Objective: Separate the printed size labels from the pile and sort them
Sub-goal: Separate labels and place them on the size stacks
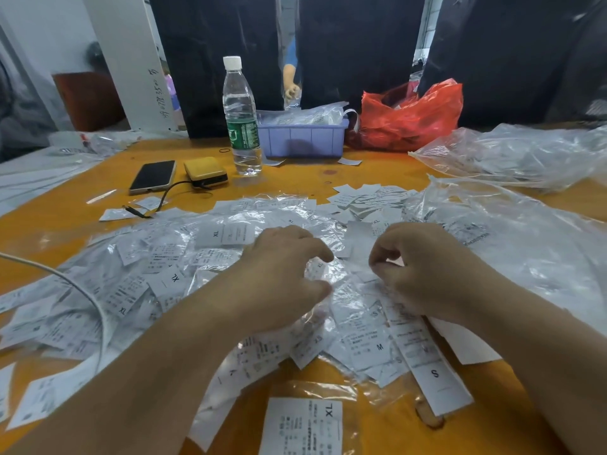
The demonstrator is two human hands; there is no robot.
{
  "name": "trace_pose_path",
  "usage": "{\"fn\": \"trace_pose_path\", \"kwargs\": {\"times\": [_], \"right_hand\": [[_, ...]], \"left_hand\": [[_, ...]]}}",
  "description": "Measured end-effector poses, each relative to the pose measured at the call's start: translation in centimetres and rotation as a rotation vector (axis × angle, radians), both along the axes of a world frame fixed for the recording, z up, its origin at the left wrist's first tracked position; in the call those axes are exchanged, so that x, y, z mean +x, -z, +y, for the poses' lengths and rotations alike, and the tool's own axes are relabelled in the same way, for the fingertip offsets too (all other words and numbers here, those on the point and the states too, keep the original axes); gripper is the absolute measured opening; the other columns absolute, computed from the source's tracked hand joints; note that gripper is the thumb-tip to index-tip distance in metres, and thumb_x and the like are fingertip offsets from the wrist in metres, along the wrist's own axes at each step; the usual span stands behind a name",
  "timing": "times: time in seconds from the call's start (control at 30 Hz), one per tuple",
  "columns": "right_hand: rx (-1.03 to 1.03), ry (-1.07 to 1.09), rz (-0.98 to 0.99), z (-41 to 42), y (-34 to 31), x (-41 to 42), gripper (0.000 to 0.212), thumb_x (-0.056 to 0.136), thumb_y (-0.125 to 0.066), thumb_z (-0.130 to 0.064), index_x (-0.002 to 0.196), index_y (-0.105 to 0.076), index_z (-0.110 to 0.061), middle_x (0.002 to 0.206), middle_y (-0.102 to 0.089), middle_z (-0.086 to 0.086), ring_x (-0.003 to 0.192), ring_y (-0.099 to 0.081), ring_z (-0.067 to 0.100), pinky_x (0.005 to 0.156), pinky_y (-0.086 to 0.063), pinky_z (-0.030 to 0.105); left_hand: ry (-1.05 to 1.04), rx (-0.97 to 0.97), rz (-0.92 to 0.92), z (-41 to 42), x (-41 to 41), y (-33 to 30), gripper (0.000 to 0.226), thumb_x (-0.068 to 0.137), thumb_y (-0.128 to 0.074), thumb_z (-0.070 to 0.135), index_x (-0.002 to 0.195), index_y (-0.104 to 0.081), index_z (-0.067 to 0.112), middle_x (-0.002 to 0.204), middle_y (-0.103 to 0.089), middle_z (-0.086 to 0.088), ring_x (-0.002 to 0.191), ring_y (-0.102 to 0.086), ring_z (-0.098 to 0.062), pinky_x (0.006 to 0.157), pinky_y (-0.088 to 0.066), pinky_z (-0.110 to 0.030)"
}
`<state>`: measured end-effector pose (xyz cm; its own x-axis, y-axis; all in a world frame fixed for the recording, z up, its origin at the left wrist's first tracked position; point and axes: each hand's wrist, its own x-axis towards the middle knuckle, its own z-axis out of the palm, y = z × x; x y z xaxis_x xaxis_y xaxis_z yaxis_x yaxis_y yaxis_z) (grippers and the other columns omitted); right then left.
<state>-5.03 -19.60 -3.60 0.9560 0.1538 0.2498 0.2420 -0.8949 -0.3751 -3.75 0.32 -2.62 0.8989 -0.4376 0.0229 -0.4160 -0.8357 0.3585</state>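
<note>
White labels (138,290) lie piled under two hands, left (282,274) pinching clear plastic (323,274), right (423,267) curled, its hold unclear

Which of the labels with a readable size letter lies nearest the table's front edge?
The XL label inside a clear sleeve at bottom centre. The S label and M label lie farther back, nearer the right hand.
</note>
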Motion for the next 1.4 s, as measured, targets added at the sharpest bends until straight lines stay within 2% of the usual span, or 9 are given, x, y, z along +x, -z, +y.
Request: {"fn": "trace_pose_path", "kwargs": {"times": [0.23, 0.4, 0.5, 0.6, 0.7, 1.03, 1.13, 1.23, 1.4], "right_hand": [[0.545, -0.119, 0.051, 0.1, -1.1, -0.5, 0.014, 0.094, -0.057, -0.012, 0.084, -0.066, -0.019, 0.080, -0.073, -0.007, 0.079, -0.068, 0.017, 0.079, -0.055, 0.041], [0.841, -0.236, 0.190, 0.3, -1.1, -0.3, 0.013, 0.095, -0.055, -0.004, 0.088, -0.065, -0.008, 0.077, -0.072, 0.003, 0.076, -0.067, 0.020, 0.072, -0.059, 0.034], [0.447, -0.039, 0.036, -0.2, -0.3, 0.2, 0.018, 0.097, -0.052, -0.017, 0.097, -0.070, -0.020, 0.090, -0.073, -0.005, 0.084, -0.066, 0.022, 0.075, -0.055, 0.037], [-0.034, 0.054, 0.095, -0.2, 0.2, 0.3, 0.026, 0.096, -0.053, -0.032, 0.114, -0.066, -0.018, 0.118, -0.061, -0.008, 0.108, -0.055, 0.017, 0.090, -0.046, 0.034], [-0.171, 0.017, 0.171, 0.1, 0.6, 0.3, 0.033, 0.091, -0.058, -0.042, 0.102, -0.068, -0.013, 0.110, -0.058, -0.006, 0.100, -0.054, 0.016, 0.090, -0.048, 0.038], [-0.028, -0.021, -0.112, 0.6, 0.5, 0.3, 0.020, 0.094, -0.053, -0.016, 0.082, -0.069, -0.012, 0.082, -0.058, -0.005, 0.078, -0.053, 0.010, 0.069, -0.049, 0.033], [0.185, -0.016, -0.186, 0.4, -0.1, -0.1, 0.021, 0.094, -0.051, -0.013, 0.077, -0.063, -0.015, 0.068, -0.059, -0.006, 0.060, -0.054, 0.004, 0.050, -0.039, 0.016], [0.363, -0.001, -0.210, 0.4, -0.7, -0.4, 0.024, 0.095, -0.049, -0.014, 0.074, -0.059, -0.018, 0.066, -0.064, -0.005, 0.057, -0.058, 0.007, 0.037, -0.035, 0.017], [0.472, 0.027, -0.156, 0.5, -0.8, -0.4, 0.023, 0.093, -0.052, -0.010, 0.072, -0.061, -0.016, 0.056, -0.063, -0.004, 0.043, -0.060, 0.007, 0.038, -0.042, 0.016]], "left_hand": [[-0.012, -0.357, -0.031, -0.5, -0.2, 0.4, 0.046, 0.089, -0.061, 0.049, 0.132, -0.047, 0.042, 0.130, -0.050, 0.023, 0.116, -0.045, 0.003, 0.091, -0.038, -0.021], [0.011, -0.609, -0.033, -0.7, -0.3, 0.0, 0.011, 0.091, -0.064, 0.034, 0.086, -0.071, 0.027, 0.081, -0.071, 0.009, 0.075, -0.064, -0.004, 0.064, -0.049, -0.016], [-0.024, -0.680, -0.003, -0.6, -0.3, -0.3, 0.015, 0.090, -0.066, 0.030, 0.078, -0.071, 0.023, 0.076, -0.071, 0.006, 0.072, -0.066, -0.010, 0.066, -0.052, -0.021], [-0.068, -0.694, 0.038, -0.5, -0.3, -0.5, 0.015, 0.088, -0.069, 0.031, 0.078, -0.071, 0.021, 0.075, -0.072, 0.005, 0.072, -0.067, -0.010, 0.072, -0.057, -0.031], [-0.090, -0.749, 0.061, -0.4, -0.5, -0.8, 0.018, 0.084, -0.073, 0.027, 0.077, -0.068, 0.011, 0.074, -0.073, 0.000, 0.071, -0.069, -0.016, 0.074, -0.060, -0.040], [-0.114, -0.785, -0.041, -0.6, -0.7, -0.9, 0.010, 0.082, -0.071, 0.011, 0.082, -0.061, 0.012, 0.079, -0.071, -0.009, 0.075, -0.067, -0.030, 0.072, -0.058, -0.051], [-0.128, -0.759, -0.039, -0.6, -0.6, -0.8, 0.015, 0.085, -0.066, 0.012, 0.092, -0.062, 0.025, 0.079, -0.073, 0.003, 0.070, -0.068, -0.019, 0.069, -0.059, -0.047], [-0.147, -0.739, -0.067, -0.4, -0.4, -0.6, 0.008, 0.087, -0.066, 0.020, 0.087, -0.064, 0.028, 0.077, -0.071, 0.008, 0.061, -0.062, -0.008, 0.064, -0.057, -0.038], [-0.170, -0.728, -0.065, -0.4, -0.1, -0.5, 0.015, 0.091, -0.064, 0.032, 0.080, -0.067, 0.021, 0.076, -0.068, 0.006, 0.057, -0.056, 0.002, 0.051, -0.048, -0.015]]}}
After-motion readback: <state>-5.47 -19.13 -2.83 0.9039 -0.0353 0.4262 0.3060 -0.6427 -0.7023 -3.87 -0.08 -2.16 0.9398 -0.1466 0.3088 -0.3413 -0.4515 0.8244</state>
